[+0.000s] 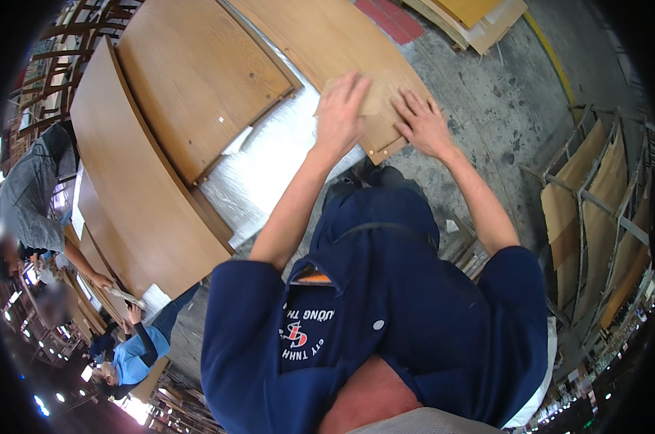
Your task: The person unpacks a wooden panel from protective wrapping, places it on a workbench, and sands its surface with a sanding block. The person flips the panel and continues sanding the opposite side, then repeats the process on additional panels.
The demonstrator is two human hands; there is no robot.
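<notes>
A long wooden panel (298,25) reaches toward me, its near end in front of my waist. On that end lies a thin tan sheet (378,98), paper-like; its exact kind is unclear. My left hand (340,116) rests over the sheet's left part, fingers stretched forward, and partly covers it. Toward the panel's right edge, my right hand (423,124) lies with spread fingers, the fingertips touching the sheet's right side. Small round brass-coloured fittings (373,152) show at the panel's near corner. What lies beneath my palms is hidden.
Left of me, more wooden panels (197,79) lie on a surface wrapped in shiny white film (259,166). A metal rack (588,195) holding brown sheets stands at right. Stacked boards (479,25) lie at the far right. Two people (34,192) work beyond the panels at left.
</notes>
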